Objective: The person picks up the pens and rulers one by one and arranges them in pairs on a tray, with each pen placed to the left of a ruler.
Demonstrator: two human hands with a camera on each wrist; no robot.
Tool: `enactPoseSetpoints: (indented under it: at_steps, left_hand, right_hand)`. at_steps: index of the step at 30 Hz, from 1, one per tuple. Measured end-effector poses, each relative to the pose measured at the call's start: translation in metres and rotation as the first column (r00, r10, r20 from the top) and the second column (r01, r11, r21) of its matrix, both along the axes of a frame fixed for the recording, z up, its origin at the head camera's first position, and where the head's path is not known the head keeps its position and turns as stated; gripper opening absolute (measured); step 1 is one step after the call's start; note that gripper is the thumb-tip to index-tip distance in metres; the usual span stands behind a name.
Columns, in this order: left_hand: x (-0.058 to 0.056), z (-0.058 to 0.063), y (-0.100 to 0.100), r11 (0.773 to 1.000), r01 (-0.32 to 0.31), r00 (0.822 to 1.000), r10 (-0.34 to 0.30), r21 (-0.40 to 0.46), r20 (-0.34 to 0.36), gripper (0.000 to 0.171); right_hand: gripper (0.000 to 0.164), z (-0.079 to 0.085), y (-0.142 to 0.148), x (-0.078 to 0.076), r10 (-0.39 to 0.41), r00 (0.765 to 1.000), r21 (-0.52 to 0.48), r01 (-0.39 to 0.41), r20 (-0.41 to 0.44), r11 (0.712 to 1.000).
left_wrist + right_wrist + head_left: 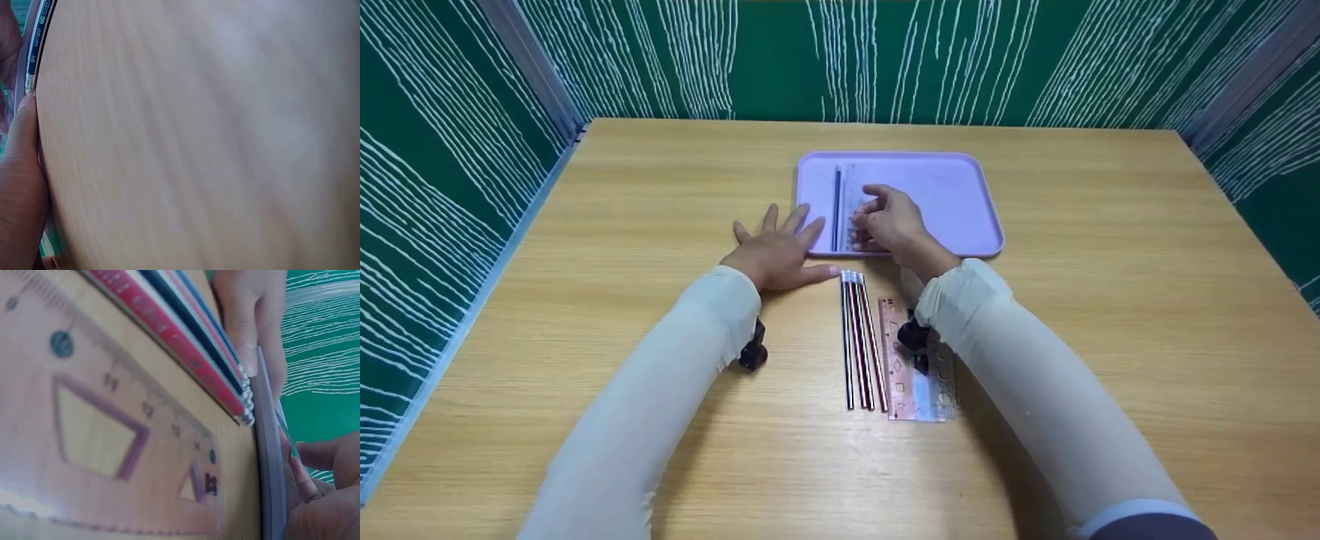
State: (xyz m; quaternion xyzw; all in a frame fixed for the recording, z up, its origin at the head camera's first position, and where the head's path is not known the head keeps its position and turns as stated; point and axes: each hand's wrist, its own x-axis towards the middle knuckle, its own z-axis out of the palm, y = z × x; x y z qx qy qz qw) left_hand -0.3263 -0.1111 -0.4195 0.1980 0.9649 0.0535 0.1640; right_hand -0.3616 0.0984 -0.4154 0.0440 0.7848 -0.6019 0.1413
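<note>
Four pencils [856, 337] on bench [660, 187], one on tray [945, 202]; left grip [780, 255], spread, touches tray; right grip [892, 221] pinches one ruler [850, 199].

Splayed left fingers [770, 219], curled right fingers [877, 190]

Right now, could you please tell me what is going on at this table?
A person's right hand holds a clear plastic ruler alongside a dark, slender pencil in the shallow lilac tray. The left hand is spread at the tray's near left corner, its thumb by the ends of several striped pencils on the wooden table. A pink plastic ruler lies right of those pencils.
</note>
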Motion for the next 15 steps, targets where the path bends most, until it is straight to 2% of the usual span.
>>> enactPoseSetpoints:
  at_steps: [7,11,15]
  left_hand:
    - [-0.0006,0.001,0.0012,1.0,0.0,1.0,0.0,0.0,-0.007,0.1]
    - [-0.0007,-0.0002,0.0007,1.0,-0.003,1.0,0.003,-0.007,-0.009,0.1]
    - [-0.0011,-0.002,0.0012,1.0,-0.005,1.0,0.005,-0.013,-0.003,0.101]
  right_hand:
    - [0.065,-0.0037,-0.0047,0.0001,0.011,0.991,0.151,0.01,-0.132,0.989]
    - [0.062,-0.0045,-0.0065,0.0015,0.01,0.984,0.235,0.033,-0.179,0.971]
    - [0.058,-0.0042,-0.0068,0.003,0.017,0.977,0.333,0.056,-0.211,0.941]
